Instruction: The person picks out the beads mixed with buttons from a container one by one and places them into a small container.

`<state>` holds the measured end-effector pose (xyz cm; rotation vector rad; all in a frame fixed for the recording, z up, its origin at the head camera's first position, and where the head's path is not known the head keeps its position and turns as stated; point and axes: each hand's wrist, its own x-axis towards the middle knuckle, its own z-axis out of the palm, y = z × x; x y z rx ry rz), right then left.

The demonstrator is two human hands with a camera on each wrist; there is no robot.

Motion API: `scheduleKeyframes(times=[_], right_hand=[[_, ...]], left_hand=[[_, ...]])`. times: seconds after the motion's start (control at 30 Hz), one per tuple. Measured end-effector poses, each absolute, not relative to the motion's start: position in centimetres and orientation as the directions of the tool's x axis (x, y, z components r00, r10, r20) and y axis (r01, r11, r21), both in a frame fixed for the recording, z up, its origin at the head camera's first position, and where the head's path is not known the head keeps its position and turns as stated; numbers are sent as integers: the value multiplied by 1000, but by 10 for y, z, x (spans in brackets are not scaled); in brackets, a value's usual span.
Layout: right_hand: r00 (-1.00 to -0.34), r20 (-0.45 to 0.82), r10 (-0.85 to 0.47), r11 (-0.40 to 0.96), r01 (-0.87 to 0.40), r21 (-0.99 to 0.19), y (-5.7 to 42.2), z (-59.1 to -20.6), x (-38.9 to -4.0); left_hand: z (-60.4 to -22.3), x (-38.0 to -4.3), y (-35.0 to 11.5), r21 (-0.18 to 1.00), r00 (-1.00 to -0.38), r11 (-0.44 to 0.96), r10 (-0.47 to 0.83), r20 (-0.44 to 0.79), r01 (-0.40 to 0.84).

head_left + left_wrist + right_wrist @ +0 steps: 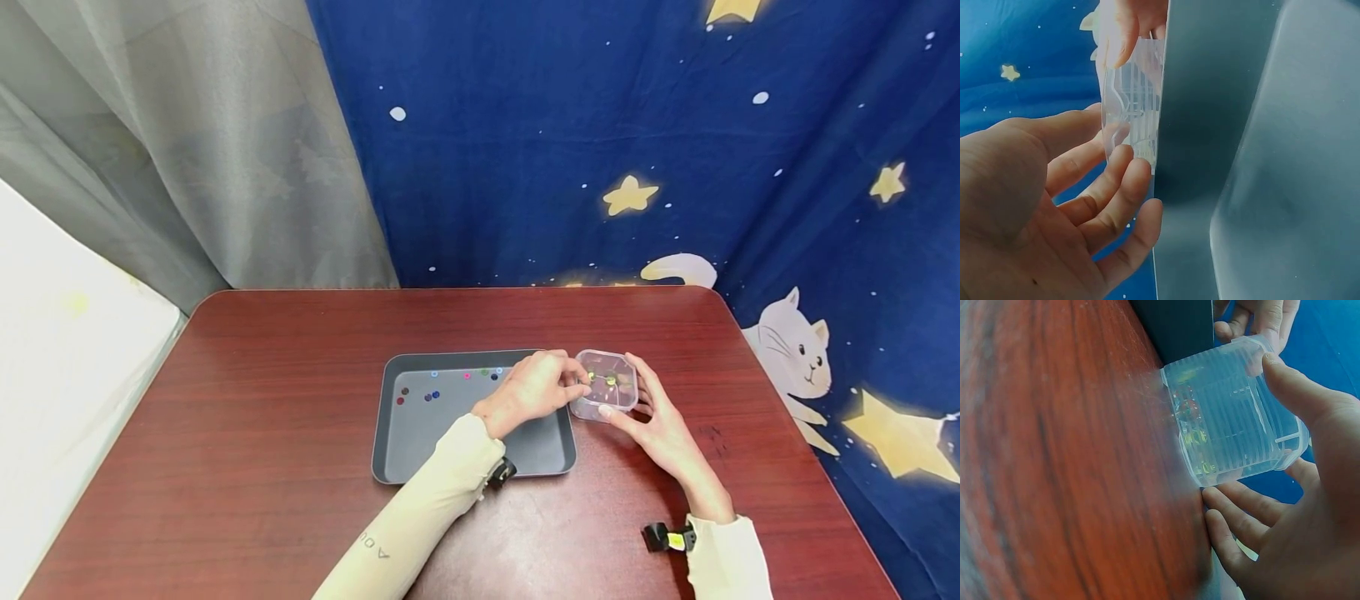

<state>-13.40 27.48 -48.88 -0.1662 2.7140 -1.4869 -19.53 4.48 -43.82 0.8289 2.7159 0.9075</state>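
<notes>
A clear plastic box (604, 385) stands on the table against the tray's right side, with a few yellow-green and red small pieces inside. My right hand (660, 429) grips it, thumb at the near corner and fingers along the right side. My left hand (536, 385) reaches across the tray to the box's left rim. Its thumb and index tips are at the rim, slightly apart, and the other fingers hang loosely bent. I see nothing between them. In the grey tray (381, 417) lie several small coloured discs (432, 396), blue, red, pink and green.
The brown wooden table (262, 417) reaches back to a blue star-patterned curtain (525, 167) and a grey curtain (195, 150). A white surface (60, 333) borders the left side. Each wrist wears a small black camera.
</notes>
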Motion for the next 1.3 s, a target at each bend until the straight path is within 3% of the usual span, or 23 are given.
scheduleKeyframes(times=[0.3,0.57,1.3], right_hand=[[-993,16,-120,540,-78,-838,273,-488,-136],[-993,7,-119,549,-72,-833,273,-489,-137],[-995,-20,-99,584,-42,-811,273,-485,-133]], left_hand=[[-435,-195,43,583,-846,688,534,-3,432],[-433,-192,40,532,-863,719,503,44,447],[-413,-171,-23,616,-918,683,336,213,393]])
